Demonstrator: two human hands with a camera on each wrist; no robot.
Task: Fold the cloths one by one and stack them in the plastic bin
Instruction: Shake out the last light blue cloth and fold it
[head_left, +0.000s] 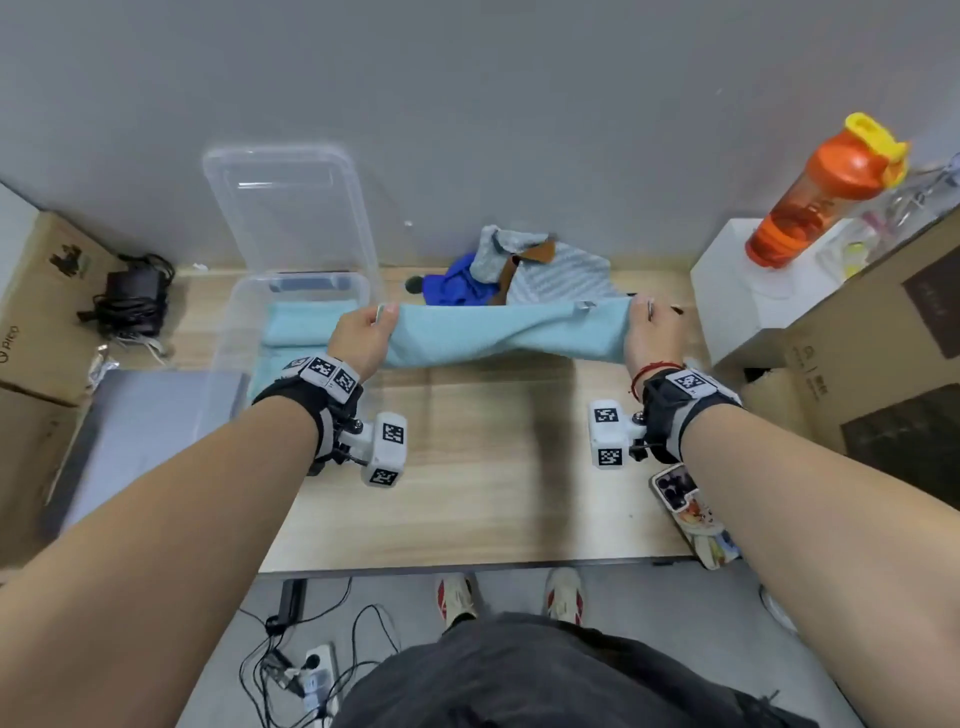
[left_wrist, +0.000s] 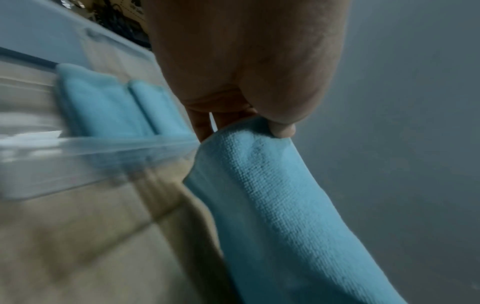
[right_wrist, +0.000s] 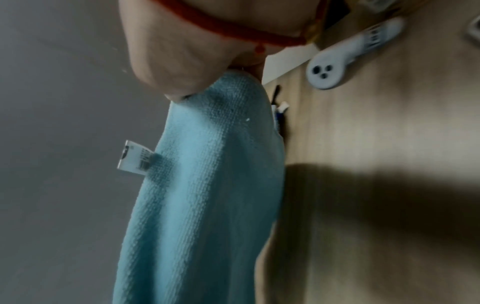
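Note:
A light blue cloth (head_left: 498, 332) hangs stretched in the air above the wooden table (head_left: 467, 509). My left hand (head_left: 363, 332) pinches its left top corner, and my right hand (head_left: 649, 327) pinches its right top corner. The left wrist view shows thumb and fingers clamped on the cloth (left_wrist: 272, 195); the right wrist view shows the same grip on the cloth (right_wrist: 207, 185), with a white tag (right_wrist: 133, 158) on its edge. The clear plastic bin (head_left: 236, 332) stands at the left, holding a folded light blue cloth (head_left: 296, 327), also visible as a folded cloth (left_wrist: 116, 105). Behind lie a grey striped cloth (head_left: 556, 275) and a dark blue cloth (head_left: 457, 286).
The bin's clear lid (head_left: 291, 208) leans on the wall. Cardboard boxes (head_left: 36, 306) and a black charger (head_left: 135, 296) sit left. At right stand a white box (head_left: 753, 296), an orange bottle (head_left: 826, 192) and more cardboard boxes (head_left: 883, 338). A phone (head_left: 685, 509) lies near the front edge.

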